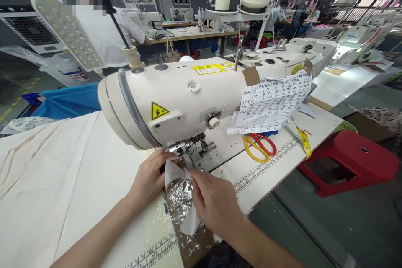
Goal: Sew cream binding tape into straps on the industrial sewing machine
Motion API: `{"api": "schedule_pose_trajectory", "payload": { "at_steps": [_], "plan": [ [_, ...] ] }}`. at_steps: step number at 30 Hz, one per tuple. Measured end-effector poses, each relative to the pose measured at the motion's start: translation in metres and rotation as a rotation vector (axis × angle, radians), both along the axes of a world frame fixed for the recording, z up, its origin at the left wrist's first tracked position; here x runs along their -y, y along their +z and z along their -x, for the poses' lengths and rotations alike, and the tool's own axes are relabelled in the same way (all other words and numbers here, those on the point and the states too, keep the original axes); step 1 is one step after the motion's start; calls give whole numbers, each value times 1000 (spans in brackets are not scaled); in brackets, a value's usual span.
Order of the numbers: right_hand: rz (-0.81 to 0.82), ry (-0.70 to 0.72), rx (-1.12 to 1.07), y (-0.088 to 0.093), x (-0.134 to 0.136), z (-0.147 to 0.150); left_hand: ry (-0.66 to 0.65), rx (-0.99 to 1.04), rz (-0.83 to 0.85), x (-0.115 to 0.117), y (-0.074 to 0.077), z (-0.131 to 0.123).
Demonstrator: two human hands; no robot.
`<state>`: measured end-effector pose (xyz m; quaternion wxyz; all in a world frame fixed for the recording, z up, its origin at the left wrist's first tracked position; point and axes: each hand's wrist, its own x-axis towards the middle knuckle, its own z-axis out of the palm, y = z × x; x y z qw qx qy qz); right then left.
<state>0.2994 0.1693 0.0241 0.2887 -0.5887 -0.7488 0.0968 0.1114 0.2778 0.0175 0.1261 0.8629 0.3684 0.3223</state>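
A white sewing machine [185, 96] stands across the table in front of me. Close to its needle area [191, 153], my left hand [150, 176] has its fingers closed on the edge of a thin white fabric piece [172, 172]. My right hand [216, 199] is pinched on the same fabric, just in front of the presser foot. A loose end of the fabric hangs below my right fingers. Under it lies a shiny clear plastic sheet [180, 199] over a brown surface. The fingertips of my left hand are partly hidden under the machine head.
Scissors [257, 150] with yellow and red handles lie right of the needle, beside a yellow tape measure [304, 140]. A handwritten sheet [273, 102] is taped to the machine. A red stool [351, 155] stands at right. Pale cloth [21, 155] covers the left table. A person [106, 29] sits beyond.
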Motion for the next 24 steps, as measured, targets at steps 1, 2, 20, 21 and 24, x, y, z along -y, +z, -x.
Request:
{"api": "schedule_pose_trajectory", "payload": {
  "at_steps": [1,2,20,21,24],
  "plan": [
    [2,1,10,0,-1,0,5,0,7,0,0,0],
    [7,2,20,1,-1,1,10,2,10,1,0,-1],
    [41,-35,68,2,1,4,33,-12,-82,0,1,-1],
    [41,-40,77,3,1,4,24,-19,-110,0,1,0],
    [40,-53,106,2,1,6,-31,-39,-205,-1,0,0]
  ]
}}
